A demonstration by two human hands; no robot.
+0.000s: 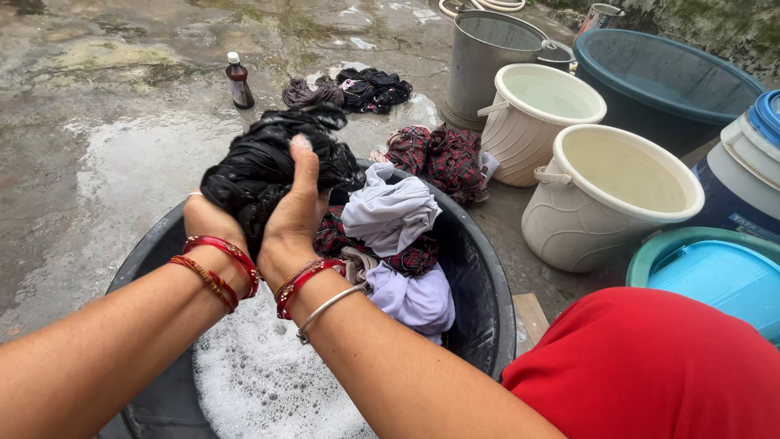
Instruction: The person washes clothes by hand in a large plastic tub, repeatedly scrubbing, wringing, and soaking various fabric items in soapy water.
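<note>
the wet black garment (272, 162) is bunched above the black tub (487, 325) of suds — left hand (213, 221) and right hand (296, 215) both clenched on it. best kept over the foam while squeezing firmly, so drips fall inside — clear of the pale clothes (390, 213) alongside.

You are holding the wet cloth (268, 162) above the tub (479, 276); clothes (390, 211) are lying inside it, buckets (601, 191) are standing to its right, a bottle (239, 81) behind it.
</note>
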